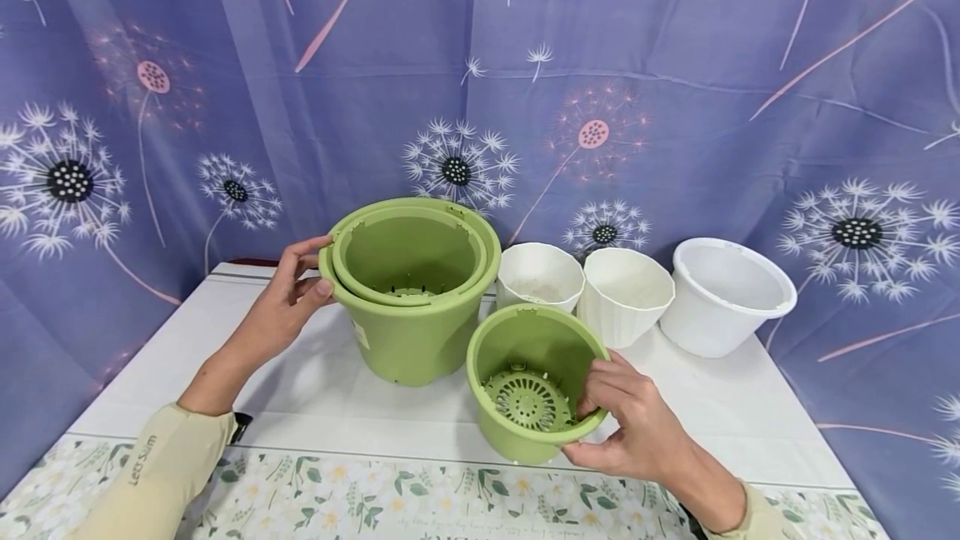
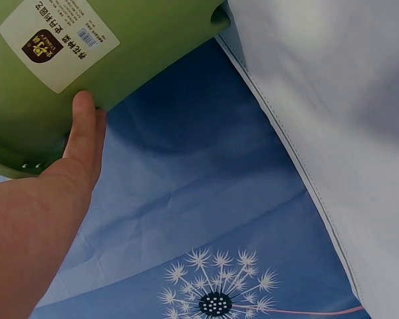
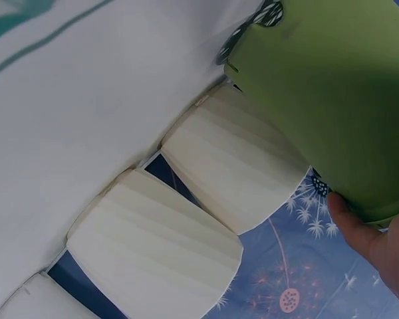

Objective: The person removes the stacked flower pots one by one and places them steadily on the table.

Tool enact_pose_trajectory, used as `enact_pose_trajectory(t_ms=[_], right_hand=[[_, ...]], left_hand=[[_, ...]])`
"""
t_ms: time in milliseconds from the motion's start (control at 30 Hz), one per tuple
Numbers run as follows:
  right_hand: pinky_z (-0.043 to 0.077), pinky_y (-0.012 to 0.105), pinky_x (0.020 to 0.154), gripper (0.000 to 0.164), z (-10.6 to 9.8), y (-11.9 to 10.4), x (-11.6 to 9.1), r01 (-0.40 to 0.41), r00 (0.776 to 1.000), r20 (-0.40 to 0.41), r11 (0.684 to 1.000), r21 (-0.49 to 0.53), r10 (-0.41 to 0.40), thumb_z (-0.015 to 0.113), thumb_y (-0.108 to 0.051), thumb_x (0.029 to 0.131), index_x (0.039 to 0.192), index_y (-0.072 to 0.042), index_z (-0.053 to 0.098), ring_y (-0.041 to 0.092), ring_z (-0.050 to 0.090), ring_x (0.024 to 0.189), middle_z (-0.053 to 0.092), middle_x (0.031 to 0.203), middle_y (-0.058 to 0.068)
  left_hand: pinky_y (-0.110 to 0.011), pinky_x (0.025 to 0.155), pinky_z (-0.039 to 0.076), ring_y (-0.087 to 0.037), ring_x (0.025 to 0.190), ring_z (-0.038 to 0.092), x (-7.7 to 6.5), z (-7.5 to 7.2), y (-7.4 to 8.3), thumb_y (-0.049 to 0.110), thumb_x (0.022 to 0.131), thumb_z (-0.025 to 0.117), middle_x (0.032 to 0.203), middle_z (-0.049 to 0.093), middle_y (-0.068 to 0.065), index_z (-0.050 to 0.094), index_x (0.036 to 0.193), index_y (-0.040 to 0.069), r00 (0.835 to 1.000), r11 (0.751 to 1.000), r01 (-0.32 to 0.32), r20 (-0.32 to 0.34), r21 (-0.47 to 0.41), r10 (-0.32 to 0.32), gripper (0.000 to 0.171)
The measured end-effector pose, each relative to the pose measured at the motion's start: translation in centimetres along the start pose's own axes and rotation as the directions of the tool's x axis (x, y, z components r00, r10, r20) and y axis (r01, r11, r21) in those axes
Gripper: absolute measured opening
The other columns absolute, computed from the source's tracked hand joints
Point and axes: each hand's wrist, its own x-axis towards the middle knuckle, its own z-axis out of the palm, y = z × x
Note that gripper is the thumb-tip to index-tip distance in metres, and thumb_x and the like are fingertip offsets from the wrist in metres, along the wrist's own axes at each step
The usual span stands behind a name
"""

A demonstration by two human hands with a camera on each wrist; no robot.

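Note:
In the head view, my left hand (image 1: 281,298) holds the left rim of a large green flowerpot (image 1: 420,340), which stands on the table. A second green flowerpot (image 1: 408,248) is nested inside it. The left wrist view shows my fingers (image 2: 83,129) against the outer wall, by a white label (image 2: 60,40). My right hand (image 1: 633,415) grips the right rim of a smaller green flowerpot (image 1: 517,440), fingers inside and thumb outside. Slots pierce the round base of this pot, and its mouth faces me. In the right wrist view, its outer wall (image 3: 346,86) fills the upper right.
Two fluted white pots (image 1: 540,265) (image 1: 626,298) stand behind the smaller green pot. A smooth round white pot (image 1: 712,315) is at the far right. A white cloth (image 1: 300,407) with a floral front border covers the table. Behind hangs a purple-blue dandelion curtain (image 1: 360,107).

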Motion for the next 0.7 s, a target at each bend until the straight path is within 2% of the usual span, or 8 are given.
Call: enact_pose_trajectory(t_ms=[100, 300, 700], right_hand=[[0.046, 0.033, 0.086, 0.032, 0.02, 0.18, -0.24, -0.006, 1.000, 0.006, 1.000, -0.006, 0.006, 0.083, -0.034, 0.088, 0.072, -0.022, 0.058, 0.005, 0.055, 0.070, 0.059, 0.073, -0.014], [0.045, 0.032, 0.085, 0.033, 0.16, 0.45, -0.48, -0.020, 1.000, 0.015, 0.999, -0.036, 0.021, 0.081, -0.036, 0.088, 0.073, -0.022, 0.055, 0.004, 0.052, 0.071, 0.056, 0.073, -0.015], [0.041, 0.028, 0.081, 0.031, 0.44, 0.56, -0.55, -0.026, 0.999, 0.018, 0.999, -0.046, 0.027, 0.080, -0.032, 0.084, 0.074, -0.022, 0.053, 0.004, 0.048, 0.071, 0.051, 0.073, -0.016]], left_hand=[[-0.026, 0.101, 0.058, -0.005, 0.119, 0.065, 0.03, 0.01, 0.08, 0.009, 0.114, 0.047, 0.140, 0.045, -0.017, 0.023, 0.166, 0.012, 1.000, 1.000, 0.001, 0.000, 0.003, -0.001, 0.057], [-0.028, 0.101, 0.058, -0.004, 0.119, 0.065, 0.09, 0.00, -0.07, 0.010, 0.114, 0.047, 0.141, 0.045, -0.017, 0.023, 0.167, 0.013, 1.000, 1.000, 0.007, 0.000, 0.009, -0.007, 0.058], [-0.023, 0.099, 0.057, -0.004, 0.119, 0.066, 0.06, 0.04, -0.01, 0.009, 0.114, 0.047, 0.139, 0.045, -0.017, 0.024, 0.166, 0.013, 1.000, 1.000, -0.007, -0.004, -0.005, 0.007, 0.057]])
